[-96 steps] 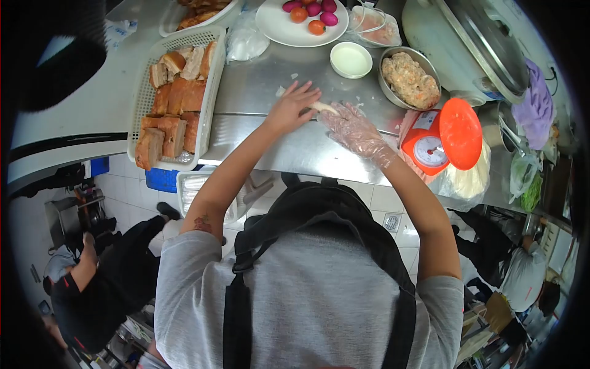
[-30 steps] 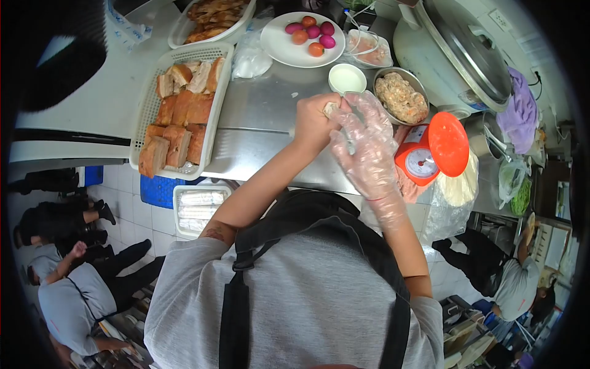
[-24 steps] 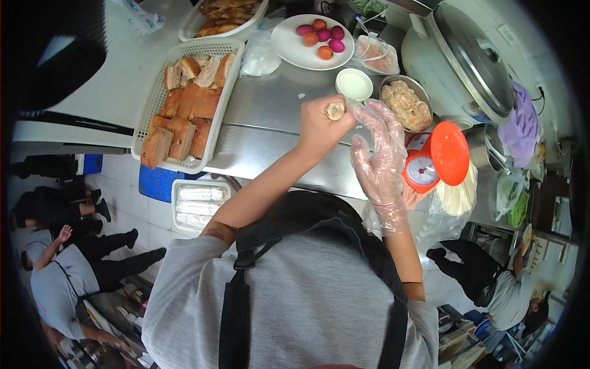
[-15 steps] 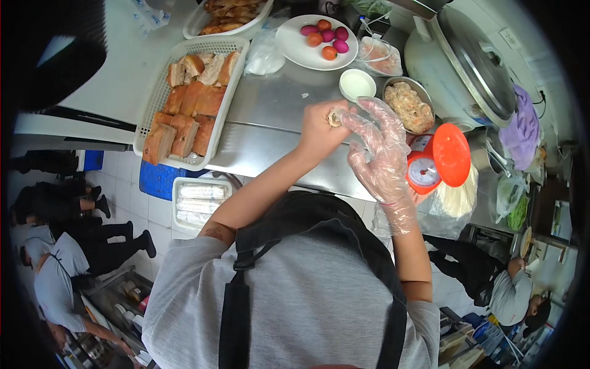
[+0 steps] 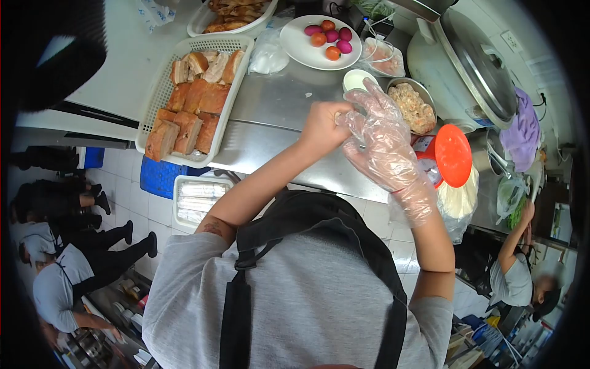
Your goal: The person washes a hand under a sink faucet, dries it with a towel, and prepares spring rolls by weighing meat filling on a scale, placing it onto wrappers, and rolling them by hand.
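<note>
My bare left hand (image 5: pixel 324 127) is closed in a fist over the steel counter, around a small dumpling. Only a pale ruffled rim of it showed earlier, and now it is mostly hidden. My right hand (image 5: pixel 382 138), in a clear plastic glove, is beside the fist with its index fingertip at the top; the other fingers are spread and the thumb is apart. Just beyond the gloved hand stand a bowl of minced meat filling (image 5: pixel 412 109) and a small white bowl (image 5: pixel 357 80). An orange-red kitchen scale (image 5: pixel 453 156) stands to its right, partly covered by the hand.
A white basket of roast pork slabs (image 5: pixel 220 125) stands left. Behind is a white plate (image 5: pixel 294 50) with several red and purple balls. A large lidded pot (image 5: pixel 430 61) is at back right, near bagged pale sheets (image 5: pixel 460 200). Other people (image 5: pixel 513 270) stand at both sides.
My right hand has turned and moved in over the top of the left fist, covering the pale rim and part of the scale. The person at the right has reached an arm up toward the counter.
</note>
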The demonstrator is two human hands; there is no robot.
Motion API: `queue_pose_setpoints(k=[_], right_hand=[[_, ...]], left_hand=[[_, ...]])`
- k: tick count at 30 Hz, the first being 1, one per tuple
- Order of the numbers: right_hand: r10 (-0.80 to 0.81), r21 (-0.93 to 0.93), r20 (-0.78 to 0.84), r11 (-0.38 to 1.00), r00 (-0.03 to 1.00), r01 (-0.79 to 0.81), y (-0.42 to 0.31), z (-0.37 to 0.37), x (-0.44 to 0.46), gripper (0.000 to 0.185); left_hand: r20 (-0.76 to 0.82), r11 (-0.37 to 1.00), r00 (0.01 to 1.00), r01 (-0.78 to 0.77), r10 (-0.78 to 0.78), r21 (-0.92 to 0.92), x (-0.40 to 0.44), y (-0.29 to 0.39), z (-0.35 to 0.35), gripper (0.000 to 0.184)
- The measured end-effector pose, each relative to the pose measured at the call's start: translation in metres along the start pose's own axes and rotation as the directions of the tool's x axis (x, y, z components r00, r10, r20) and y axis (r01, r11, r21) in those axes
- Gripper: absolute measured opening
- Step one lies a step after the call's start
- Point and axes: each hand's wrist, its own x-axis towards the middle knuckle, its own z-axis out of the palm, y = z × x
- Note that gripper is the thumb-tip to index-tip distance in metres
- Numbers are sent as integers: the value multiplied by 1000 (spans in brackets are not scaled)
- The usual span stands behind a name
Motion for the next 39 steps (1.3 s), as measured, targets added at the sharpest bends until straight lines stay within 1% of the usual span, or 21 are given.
queue_pose_setpoints(k=[2,4,5,6,8,9,11,12,13,14,17,20,22,25,27,29,32,35,37,39], right_hand=[[-1,44,-37,999,999,2,2,-6,2,29],[8,90,-91,996,996,0,-2,-20,3,26],[70,118,-109,991,992,-57,-3,-19,1,30],[114,152,-129,984,985,-94,-3,-20,1,33],[212,222,-168,960,963,-173,-4,-23,1,38],[141,210,-151,972,978,-108,-2,-25,3,46],[82,235,-110,970,990,-55,0,-22,1,47],[51,247,-91,969,995,-27,2,-21,1,47],[73,296,-94,954,993,-42,3,-19,0,46],[72,297,-98,954,993,-40,3,-21,-1,45],[66,302,-108,953,992,-31,2,-23,-2,41],[41,268,-131,963,991,-4,4,-23,-3,36],[9,215,-147,976,989,23,3,-25,-2,33],[-29,139,-192,989,981,57,0,-27,-1,33],[-19,103,-164,994,986,36,0,-27,-3,32],[-13,51,-122,999,992,19,-2,-29,-4,31],[2,-49,-38,999,999,-4,-7,-33,-3,32],[11,-121,47,993,999,-5,-9,-36,-3,34],[6,-136,97,991,995,8,-10,-38,-2,37],[-34,-109,43,993,998,39,-7,-32,-2,38]], left_hand=[[115,997,992,44,-51,55,1,13,-7,14],[155,994,986,51,-65,97,9,24,-11,13],[168,991,983,55,-75,118,11,27,-13,13],[197,989,969,143,-147,33,12,28,-15,13],[283,939,919,319,-274,-127,15,29,-19,13],[285,944,932,281,-225,-172,14,31,-17,14],[287,943,949,206,-128,-262,13,36,-12,16],[301,948,944,213,-136,-238,12,38,-12,16],[315,952,938,219,-145,-214,12,38,-13,16],[327,956,932,224,-154,-190,12,39,-15,17],[490,945,838,319,-242,-78,14,47,-23,20],[490,935,832,345,-261,-86,15,43,-21,24],[400,951,886,295,-237,-91,12,50,-20,24],[290,970,948,182,-130,-162,10,50,-14,27],[279,981,956,132,-87,-145,10,48,-13,29],[323,992,941,119,-98,-46,13,47,-16,30],[236,997,970,73,-65,-25,11,40,-11,27],[270,987,949,161,-160,19,13,38,-13,31],[267,989,953,135,-145,54,13,34,-12,28],[256,989,956,126,-140,72,13,33,-10,26]])
